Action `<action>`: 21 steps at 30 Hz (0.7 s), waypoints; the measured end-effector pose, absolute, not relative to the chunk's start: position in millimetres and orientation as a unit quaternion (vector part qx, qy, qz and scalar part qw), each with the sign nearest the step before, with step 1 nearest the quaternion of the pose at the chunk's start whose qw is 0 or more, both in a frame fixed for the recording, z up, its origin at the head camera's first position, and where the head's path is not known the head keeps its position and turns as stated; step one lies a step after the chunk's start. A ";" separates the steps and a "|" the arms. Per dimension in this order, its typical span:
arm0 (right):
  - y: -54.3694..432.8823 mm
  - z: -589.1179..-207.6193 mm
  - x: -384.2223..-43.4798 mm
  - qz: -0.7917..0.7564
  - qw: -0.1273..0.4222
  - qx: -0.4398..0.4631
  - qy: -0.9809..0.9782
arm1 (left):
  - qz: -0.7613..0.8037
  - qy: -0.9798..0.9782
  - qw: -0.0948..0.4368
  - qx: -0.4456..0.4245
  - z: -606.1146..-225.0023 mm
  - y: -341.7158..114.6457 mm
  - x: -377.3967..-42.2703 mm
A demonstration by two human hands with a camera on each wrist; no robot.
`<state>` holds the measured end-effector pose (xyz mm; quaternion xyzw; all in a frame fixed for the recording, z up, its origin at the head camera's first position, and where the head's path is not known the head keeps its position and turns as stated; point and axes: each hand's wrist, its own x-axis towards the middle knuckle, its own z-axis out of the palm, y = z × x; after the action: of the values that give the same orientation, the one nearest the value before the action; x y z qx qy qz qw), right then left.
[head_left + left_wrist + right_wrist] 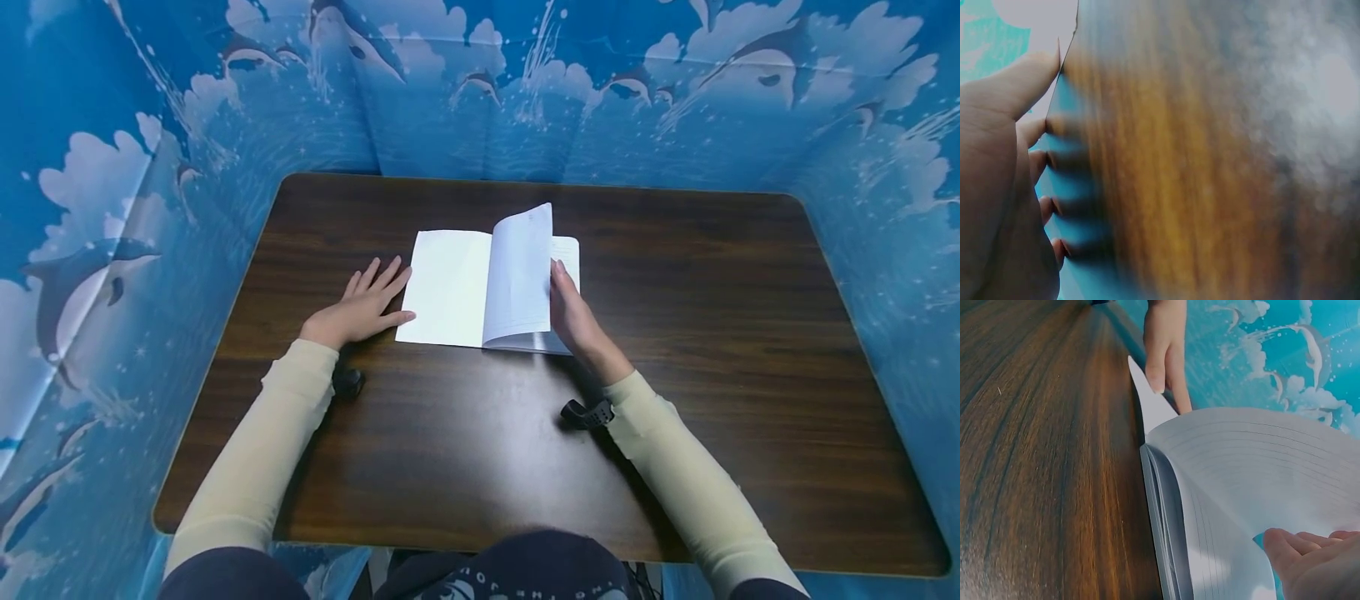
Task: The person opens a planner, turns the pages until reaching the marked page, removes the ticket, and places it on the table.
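Note:
An open notebook [450, 287] with white left page and lined sheets lies on the table. One lined page [519, 271] stands raised and curved above its right half. My right hand [581, 321] is at that page's right edge, fingers extended against it; in the right wrist view the hand [1319, 562] shows under the curved sheet. My left hand [358, 307] lies palm down at the notebook's left edge, fingers spread, thumb tip on the page corner. The left wrist view shows this hand [1004, 144] from the side, along the notebook's edge.
The dark wooden table [712, 375] extends around the notebook on all sides. A blue curtain [480, 108] with dolphins hangs behind and beside it. Black straps with small devices sit on both wrists, the right strap [588, 412] close above the tabletop.

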<state>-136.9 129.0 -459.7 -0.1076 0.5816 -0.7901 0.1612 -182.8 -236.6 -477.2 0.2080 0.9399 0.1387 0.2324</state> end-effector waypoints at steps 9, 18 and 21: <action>122.5 -460.3 -138.2 -0.778 0.153 -0.109 0.600 | 0.124 0.940 0.238 0.208 -476.8 -236.2 -185.1; 113.1 -453.2 -138.0 -0.778 0.167 -0.107 0.596 | 0.148 0.938 0.235 0.208 -477.5 -238.2 -187.0; 108.5 -452.8 -139.2 -0.771 0.165 -0.099 0.607 | 0.145 0.939 0.234 0.208 -479.9 -239.4 -185.5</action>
<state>-139.2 108.5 -452.8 -0.0992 0.6067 -0.7714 0.1646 -185.5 -239.4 -479.9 0.2077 0.9387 0.1447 0.2338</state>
